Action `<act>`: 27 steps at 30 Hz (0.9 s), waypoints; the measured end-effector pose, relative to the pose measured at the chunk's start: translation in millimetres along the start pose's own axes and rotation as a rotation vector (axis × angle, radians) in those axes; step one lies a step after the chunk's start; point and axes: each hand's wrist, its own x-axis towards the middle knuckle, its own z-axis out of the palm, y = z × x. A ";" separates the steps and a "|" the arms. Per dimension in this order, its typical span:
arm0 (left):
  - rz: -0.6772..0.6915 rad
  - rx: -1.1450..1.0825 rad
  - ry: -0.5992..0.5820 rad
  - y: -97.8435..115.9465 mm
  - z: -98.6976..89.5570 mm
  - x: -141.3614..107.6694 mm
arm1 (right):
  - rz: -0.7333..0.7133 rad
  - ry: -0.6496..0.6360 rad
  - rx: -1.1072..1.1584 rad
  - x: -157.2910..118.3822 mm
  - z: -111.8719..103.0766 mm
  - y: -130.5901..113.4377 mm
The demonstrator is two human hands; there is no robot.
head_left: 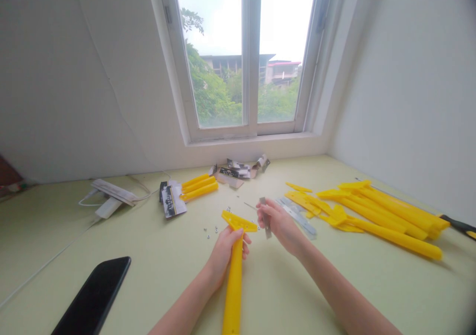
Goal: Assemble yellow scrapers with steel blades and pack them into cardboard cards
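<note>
My left hand (pixel 222 251) is wrapped round the neck of a yellow scraper handle (pixel 233 285). Its flat, flared head with holes points away from me, and its long grip runs down past the bottom of the view. In my right hand (pixel 280 222), a thin grey metal blade (pixel 265 220) is pinched nearly upright, just right of the scraper head and apart from it. Small screws and nuts (pixel 216 229) lie scattered left of the head. Behind my right hand, several flat metal blades (pixel 303 222) lie beside loose yellow plates (pixel 301 201).
Several yellow scraper handles (pixel 390 216) are piled at the right, with a black-handled tool (pixel 459 226) beside them. Packaged yellow handles (pixel 201 186) and torn card packaging (pixel 238 171) lie near the window wall. A power strip (pixel 113 192) and a phone (pixel 92 295) are at the left.
</note>
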 end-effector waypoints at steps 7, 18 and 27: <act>0.004 0.020 -0.004 0.0 -1.1 -0.1 | 0.032 -0.033 0.017 -0.3 -1.6 -0.1; 0.026 0.045 -0.041 -0.2 -1.0 -0.4 | -0.052 -0.032 -0.265 -6.4 2.5 -8.0; 0.006 0.076 -0.130 -1.6 2.3 -2.6 | -0.101 -0.051 -0.450 -7.9 2.2 -9.7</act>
